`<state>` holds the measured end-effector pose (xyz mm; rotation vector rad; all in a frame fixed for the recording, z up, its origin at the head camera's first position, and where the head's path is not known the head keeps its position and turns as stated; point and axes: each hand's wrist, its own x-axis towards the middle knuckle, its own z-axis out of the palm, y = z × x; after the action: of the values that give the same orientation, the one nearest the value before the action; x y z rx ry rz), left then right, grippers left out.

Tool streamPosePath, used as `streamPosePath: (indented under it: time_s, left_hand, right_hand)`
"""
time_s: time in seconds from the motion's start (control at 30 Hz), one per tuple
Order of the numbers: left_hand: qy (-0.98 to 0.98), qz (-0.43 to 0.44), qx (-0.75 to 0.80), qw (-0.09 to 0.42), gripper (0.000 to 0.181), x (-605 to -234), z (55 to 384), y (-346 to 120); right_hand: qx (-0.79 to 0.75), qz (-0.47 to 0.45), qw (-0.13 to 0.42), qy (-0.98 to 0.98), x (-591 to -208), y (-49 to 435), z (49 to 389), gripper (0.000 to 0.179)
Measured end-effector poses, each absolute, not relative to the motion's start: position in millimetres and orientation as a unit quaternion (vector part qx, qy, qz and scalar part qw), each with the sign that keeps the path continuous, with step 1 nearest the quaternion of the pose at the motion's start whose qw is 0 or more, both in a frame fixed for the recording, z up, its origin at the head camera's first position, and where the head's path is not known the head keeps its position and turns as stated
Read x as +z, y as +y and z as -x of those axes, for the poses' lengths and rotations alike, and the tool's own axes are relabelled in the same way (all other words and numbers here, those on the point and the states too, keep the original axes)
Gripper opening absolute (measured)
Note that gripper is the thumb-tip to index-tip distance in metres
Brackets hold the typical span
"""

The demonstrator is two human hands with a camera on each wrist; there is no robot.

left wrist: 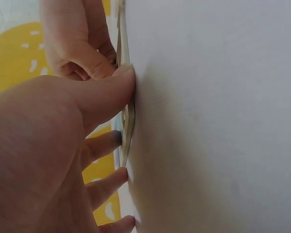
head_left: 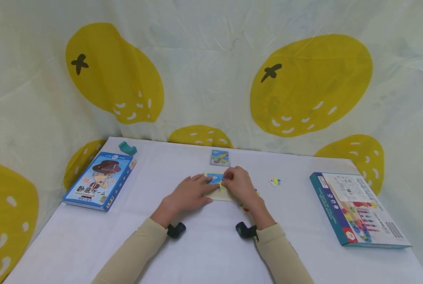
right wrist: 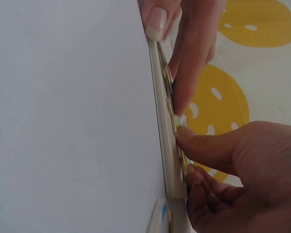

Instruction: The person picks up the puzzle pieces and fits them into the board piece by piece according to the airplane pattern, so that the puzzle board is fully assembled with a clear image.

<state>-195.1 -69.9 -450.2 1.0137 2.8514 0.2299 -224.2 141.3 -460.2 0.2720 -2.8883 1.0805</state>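
In the head view a small pale puzzle board [head_left: 219, 195] lies flat near the table's middle, partly filled with blue and yellow puzzle pieces [head_left: 216, 178]. My left hand [head_left: 191, 193] rests on its left side with fingers extended, the thumb at the near edge. My right hand [head_left: 240, 184] pinches a puzzle piece at the board's right part; the fingers mostly hide this piece. In the right wrist view, thumb and curled fingers of the right hand [right wrist: 233, 170] meet at the pieces on the board [right wrist: 167, 160]. Loose pieces [head_left: 245, 208] lie partly under the right wrist.
Just behind the board lies a small picture card [head_left: 220, 157]. A single loose piece [head_left: 274, 182] is to the right. A blue game box [head_left: 99, 181] and a teal curved block [head_left: 128, 148] stand left; a larger flat box [head_left: 360, 209] lies right. A patterned curtain [head_left: 211, 79] hangs behind.
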Motion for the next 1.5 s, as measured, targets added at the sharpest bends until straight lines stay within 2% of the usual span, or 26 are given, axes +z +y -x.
streamPosePath:
  time_s: [0.23,0.77,1.1,1.5]
  left_hand:
    - [0.942,-0.321,0.074,0.055,0.051,-446.1,188.7,-66.4]
    - [0.941,-0.32,0.088,0.072,0.051,-439.0,183.2,-63.5]
    - [0.937,-0.328,0.094,0.07,0.052,-440.7,184.0,-64.3]
    - [0.94,-0.321,0.087,0.074,0.053,-446.0,186.6,-65.7]
  right_hand:
    - [0.39,-0.066,-0.027,-0.918,-455.2,154.2,225.9,0.011]
    - [0.355,-0.066,-0.054,-0.931,-446.0,212.3,217.6,0.019]
    - [0.292,-0.064,-0.121,-0.947,-437.4,230.3,205.1,0.021]
    - [0.287,0.0,-0.119,-0.95,-431.9,223.6,196.0,0.017]
